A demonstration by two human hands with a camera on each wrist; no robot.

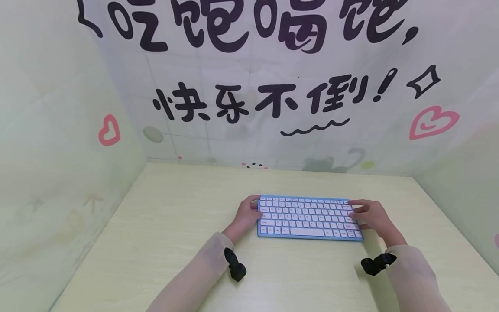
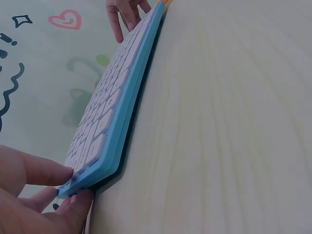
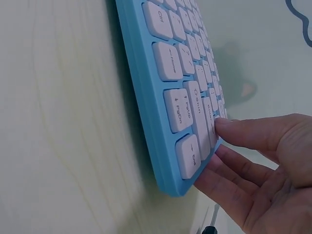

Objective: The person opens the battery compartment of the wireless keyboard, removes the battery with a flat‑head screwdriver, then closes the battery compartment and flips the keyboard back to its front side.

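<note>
A slim light-blue keyboard [image 1: 306, 232] with white keys lies across in front of me, between both hands. My left hand [image 1: 247, 213] grips its left end. In the left wrist view, that hand's fingers [image 2: 46, 170] pinch the blue corner from above and below. At the other end, my right hand [image 1: 373, 216] holds the short edge. The right wrist view shows its thumb [image 3: 253, 132] on the edge keys and the other fingers underneath. A dark shadow runs under the keyboard's front edge; whether it is fully off the table I cannot tell.
The pale wooden table [image 1: 156, 242] meets a printed backdrop [image 1: 234, 143] at the back and sides. Black cameras [image 1: 235, 268] sit on both wrists. At the right wrist view's bottom edge, a small dark thing [image 3: 209, 229] with a thin grey shaft is cut off.
</note>
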